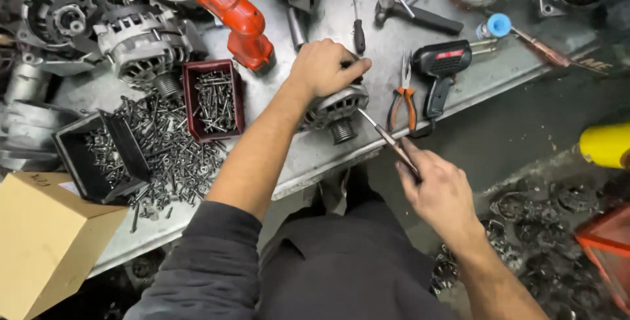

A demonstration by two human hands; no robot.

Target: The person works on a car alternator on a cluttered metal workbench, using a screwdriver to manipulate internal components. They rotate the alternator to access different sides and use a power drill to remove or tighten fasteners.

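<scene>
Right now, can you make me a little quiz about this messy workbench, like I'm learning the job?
1. True or false: the left hand rests on top of the alternator.
2. What lies nearest the thin tool in the right hand? A) pliers B) cardboard box C) orange drill
3. Fill in: the dark red tray holds loose ____.

Key: 1 true; 2 A; 3 screws.

top of the alternator (335, 107) hidden under the left hand (323, 67), screwdriver (388, 140) handle buried in the right hand (441, 192), its tip lost against the casing, cardboard box (46, 241) cut by the left edge, yellow object (605, 145) and red crate (607, 254) cropped at the right, floor parts (545, 228) dark and blurred
</scene>
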